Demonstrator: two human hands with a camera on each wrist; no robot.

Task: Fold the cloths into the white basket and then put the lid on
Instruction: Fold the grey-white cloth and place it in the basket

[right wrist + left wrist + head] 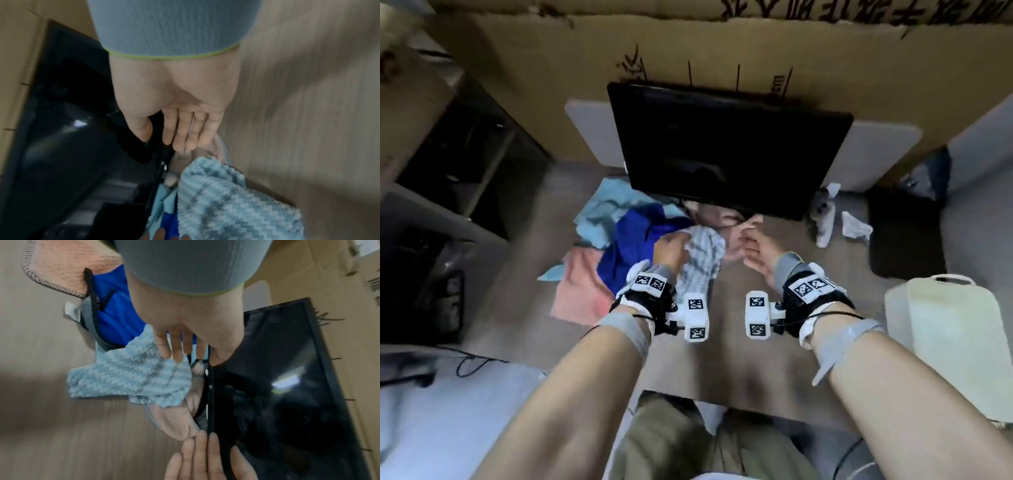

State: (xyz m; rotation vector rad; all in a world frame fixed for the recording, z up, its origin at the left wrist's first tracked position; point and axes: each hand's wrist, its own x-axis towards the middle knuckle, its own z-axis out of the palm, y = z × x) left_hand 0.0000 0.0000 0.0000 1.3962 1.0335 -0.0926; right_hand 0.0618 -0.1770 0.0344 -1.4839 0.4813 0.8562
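Note:
A heap of cloths lies on the wooden table below the monitor: a light blue cloth [606, 209], a royal blue cloth [633, 240], a salmon cloth [582, 287], a blue-grey knit cloth [705, 253] and a pale pink cloth [174, 423]. My left hand [671, 248] grips the knit cloth [131, 374] at its edge, and the cloth hangs toward me. My right hand [751, 236] has straight fingers [183, 139] whose tips touch the pale pink cloth [205, 152] beside the monitor's lower edge. The white basket [955, 335], with a handle on top, stands at the right.
A black monitor [729, 147] leans over the back of the cloth heap, with cardboard behind it. Crumpled white scraps [856, 226] lie to the right. A dark pad [904, 233] sits further right. My knees are under the near edge.

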